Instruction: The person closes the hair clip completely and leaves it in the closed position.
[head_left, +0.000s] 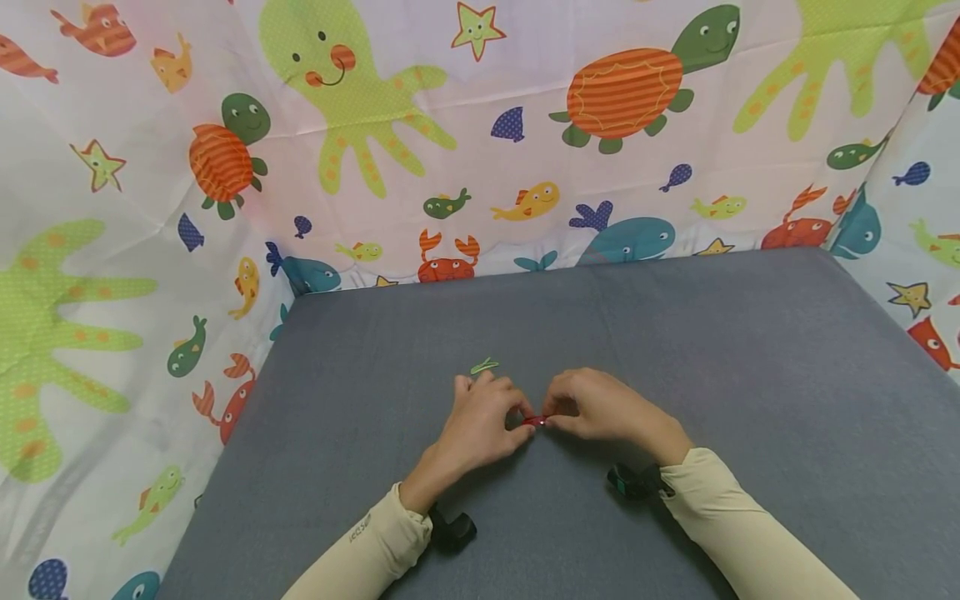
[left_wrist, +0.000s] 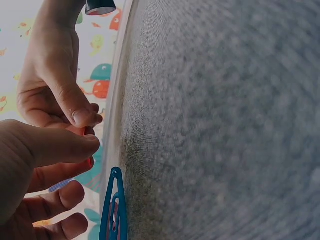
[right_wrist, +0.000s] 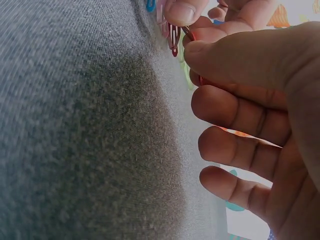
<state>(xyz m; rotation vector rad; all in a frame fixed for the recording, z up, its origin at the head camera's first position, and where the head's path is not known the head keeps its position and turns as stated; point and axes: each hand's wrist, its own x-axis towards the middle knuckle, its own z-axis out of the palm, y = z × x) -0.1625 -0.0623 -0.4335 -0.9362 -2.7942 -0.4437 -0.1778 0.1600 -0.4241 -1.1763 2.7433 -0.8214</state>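
Observation:
A small red snap hair clip [head_left: 535,421] is held between the fingertips of both hands, just above the grey tabletop. My left hand [head_left: 483,421] pinches its left end with thumb and forefinger. From the other side my right hand [head_left: 600,407] pinches it, its remaining fingers loosely bent in the right wrist view. Fingertips hide much of the clip. Near the left hand, a blue snap clip [left_wrist: 114,207] shows in the left wrist view. A dark red clip [right_wrist: 174,40] and a pink clip [right_wrist: 161,14] appear beside the fingers in the right wrist view.
Beyond the left hand lies a light green clip [head_left: 484,366] on the grey table [head_left: 750,375]. A curtain [head_left: 480,158] printed with sea animals rises along the table's back and sides. Black wrist cameras [head_left: 452,532] sit below both wrists.

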